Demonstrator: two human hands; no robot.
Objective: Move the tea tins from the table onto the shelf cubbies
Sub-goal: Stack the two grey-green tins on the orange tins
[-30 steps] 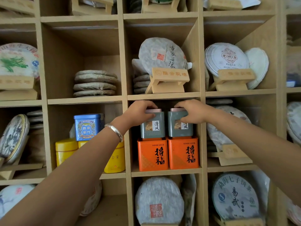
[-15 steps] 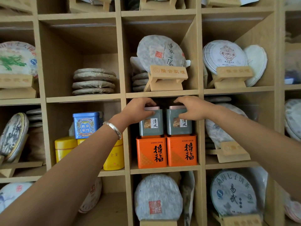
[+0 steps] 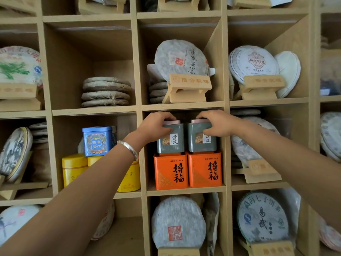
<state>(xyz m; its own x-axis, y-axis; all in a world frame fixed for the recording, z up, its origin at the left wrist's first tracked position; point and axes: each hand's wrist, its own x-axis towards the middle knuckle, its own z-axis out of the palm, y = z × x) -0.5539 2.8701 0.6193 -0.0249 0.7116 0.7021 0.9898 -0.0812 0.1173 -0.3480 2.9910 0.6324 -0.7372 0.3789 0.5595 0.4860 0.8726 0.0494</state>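
Observation:
Two grey-green tea tins with pink lids stand side by side in the middle cubby, each on top of an orange tin. My left hand [image 3: 154,127] grips the left grey tin [image 3: 170,139] at its top left corner. On the right grey tin [image 3: 201,140], my right hand [image 3: 215,124] holds the top right corner. The left orange tin [image 3: 170,171] and right orange tin [image 3: 204,170] rest on the cubby shelf [image 3: 186,191]. A silver bangle sits on my left wrist.
In the cubby to the left stand a blue tin [image 3: 97,141] on yellow tins [image 3: 73,169]. Wrapped round tea cakes on wooden stands [image 3: 188,89] fill the surrounding cubbies. The cubby top board [image 3: 182,106] is just above the grey tins' lids.
Both hands stay on the grey tins on the orange tins. The whole view has shifted slightly; the tins sit much the same in the cubby.

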